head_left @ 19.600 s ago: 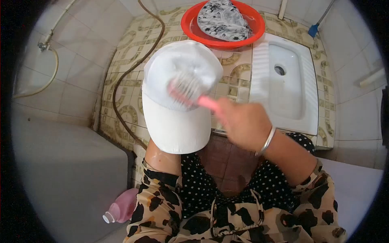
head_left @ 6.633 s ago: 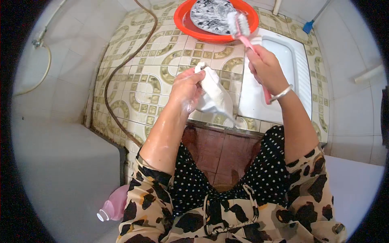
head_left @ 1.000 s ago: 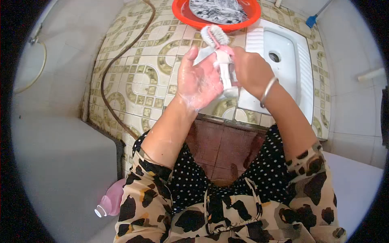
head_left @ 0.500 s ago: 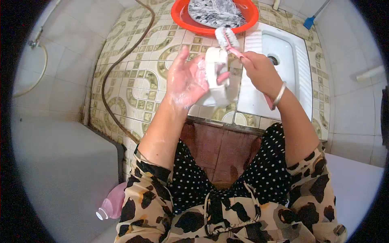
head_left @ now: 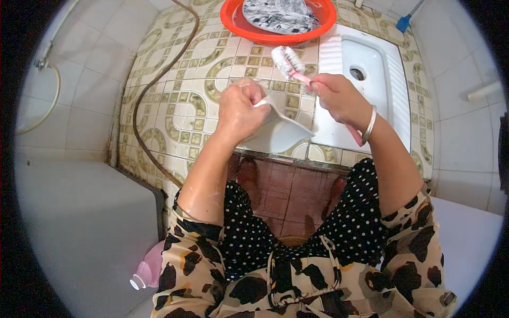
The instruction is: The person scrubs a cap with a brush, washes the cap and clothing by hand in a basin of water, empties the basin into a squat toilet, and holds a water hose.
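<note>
A person's left hand (head_left: 243,110) clenches the edge of a white cap (head_left: 275,135), fingers curled tight, while the right hand (head_left: 340,98) grips the pink handle of a brush (head_left: 300,78), held apart from the cap. The cap hangs from the left fist over the tiled floor (head_left: 175,106), just left of the squat toilet (head_left: 367,50); whether it touches the tiles cannot be told. Brushing it well would seem to call for a taut edge, a firm pinch and short strokes with the bristles laid flat. The cap's long axis runs mostly crosswise, a pointed corner aimed right, toward the toilet. The brush slants, its head forward and left. Beyond, a red basin (head_left: 275,39) holds a patterned cloth (head_left: 278,17).
</note>
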A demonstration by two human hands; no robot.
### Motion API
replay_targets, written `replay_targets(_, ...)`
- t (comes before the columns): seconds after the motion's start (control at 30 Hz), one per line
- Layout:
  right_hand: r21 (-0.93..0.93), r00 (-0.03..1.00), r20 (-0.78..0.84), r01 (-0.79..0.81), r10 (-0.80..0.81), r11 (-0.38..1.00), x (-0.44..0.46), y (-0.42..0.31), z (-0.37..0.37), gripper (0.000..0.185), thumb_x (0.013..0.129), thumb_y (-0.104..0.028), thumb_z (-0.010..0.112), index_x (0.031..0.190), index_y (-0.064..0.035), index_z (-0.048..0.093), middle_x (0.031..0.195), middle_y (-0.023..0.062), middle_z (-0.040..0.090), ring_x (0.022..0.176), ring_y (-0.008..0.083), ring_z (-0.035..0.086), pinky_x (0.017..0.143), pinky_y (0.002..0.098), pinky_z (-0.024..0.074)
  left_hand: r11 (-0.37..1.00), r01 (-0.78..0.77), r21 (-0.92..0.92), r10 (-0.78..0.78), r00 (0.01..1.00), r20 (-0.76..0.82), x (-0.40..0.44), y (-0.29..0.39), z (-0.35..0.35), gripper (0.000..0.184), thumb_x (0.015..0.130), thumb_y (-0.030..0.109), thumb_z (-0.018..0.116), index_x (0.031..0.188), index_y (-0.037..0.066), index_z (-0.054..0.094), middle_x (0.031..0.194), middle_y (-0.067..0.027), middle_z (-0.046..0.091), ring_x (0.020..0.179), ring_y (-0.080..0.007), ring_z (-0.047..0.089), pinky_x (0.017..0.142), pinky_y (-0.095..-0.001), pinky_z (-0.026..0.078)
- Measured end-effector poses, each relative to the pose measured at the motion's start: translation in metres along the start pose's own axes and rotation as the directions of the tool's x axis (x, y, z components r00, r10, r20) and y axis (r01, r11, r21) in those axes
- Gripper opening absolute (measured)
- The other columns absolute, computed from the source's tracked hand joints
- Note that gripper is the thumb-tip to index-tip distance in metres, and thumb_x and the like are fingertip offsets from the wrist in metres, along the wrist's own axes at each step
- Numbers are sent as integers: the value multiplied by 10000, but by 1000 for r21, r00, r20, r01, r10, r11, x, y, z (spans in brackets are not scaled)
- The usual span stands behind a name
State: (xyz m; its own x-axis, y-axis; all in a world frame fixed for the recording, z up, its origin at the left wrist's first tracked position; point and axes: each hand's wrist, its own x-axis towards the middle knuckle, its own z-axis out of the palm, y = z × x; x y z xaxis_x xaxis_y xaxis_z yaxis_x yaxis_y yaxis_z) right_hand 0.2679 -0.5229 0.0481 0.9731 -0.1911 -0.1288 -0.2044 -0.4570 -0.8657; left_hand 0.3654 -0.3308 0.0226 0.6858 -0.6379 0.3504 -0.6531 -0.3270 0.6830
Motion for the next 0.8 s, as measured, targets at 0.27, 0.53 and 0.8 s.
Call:
replay_targets(0.27,123,996,67,-68,60,990,-6,0,-7,210,850,-174,406,873,-12,537,488,-63,339,371,23,266,328,190,208,664,692,-284,-672,718,179,7,-9,-8,109,605,92,572,588,14,498,593,-81,550,550,-156,518,508,-288,410)
replay_targets(0.53,128,967,245,-99,66,987,-19,-5,-8,201,852,-158,389,870,-3,516,478,-65,316,354,27,252,328,194,207,823,549,150,-537,836,-113,5,-32,-1,253,646,146,600,829,-17,536,715,-134,591,649,-198,572,556,-296,447)
replay_targets(0.8,23,987,140,-80,76,997,-12,14,-9,206,846,-174,405,865,0,515,478,0,388,358,102,324,362,245,284,32,662,-749,-553,636,538,1,-19,13,319,749,-43,435,1068,-53,436,972,-173,539,851,-272,565,754,-388,483)
